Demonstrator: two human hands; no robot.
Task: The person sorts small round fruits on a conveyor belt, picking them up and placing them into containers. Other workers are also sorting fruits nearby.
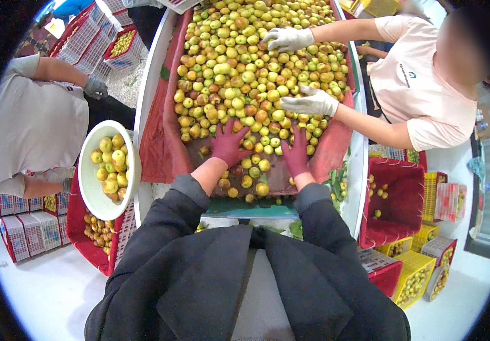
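Round yellow-green and reddish fruits, perhaps jujubes [240, 76], lie heaped on a sorting table with a red cloth lining [157, 140]. My left hand [228, 145], in a dark red glove, is spread with its palm down at the near edge of the heap. To its right my right hand [296, 151], gloved alike, has its fingers apart and touches the fruits. Neither hand is closed around a fruit. Loose fruits [254, 171] lie between my wrists on the lining's bare near part.
A white bowl of fruits [133, 187] stands at the table's left edge. Red-lined crates [392, 200] flank both sides; yellow crates [413, 279] stand at right. One co-worker's white-gloved hands [311, 102] are over the heap. Another co-worker [36, 128] stands at left.
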